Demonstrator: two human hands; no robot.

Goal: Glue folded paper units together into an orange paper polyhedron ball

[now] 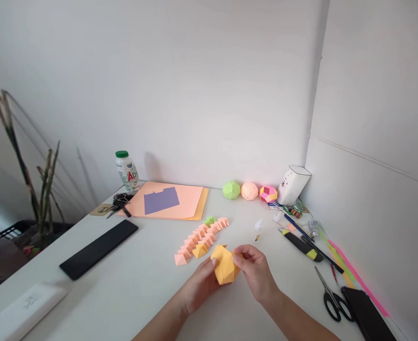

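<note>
A yellow-orange folded paper polyhedron is held up between both hands above the front of the table. My left hand wraps its left side and underside, thumb resting on the near face. With thumb and fingers, my right hand pinches the shape's right edge. Just behind lie rows of small peach folded paper pieces, along with a yellow folded piece and a green folded piece. The far side of the polyhedron is hidden.
Against the wall stand a green paper ball, a peach one and a multicoloured one. Paper sheets lie back left. Scissors, a utility knife and a phone are at right. A black slab lies left.
</note>
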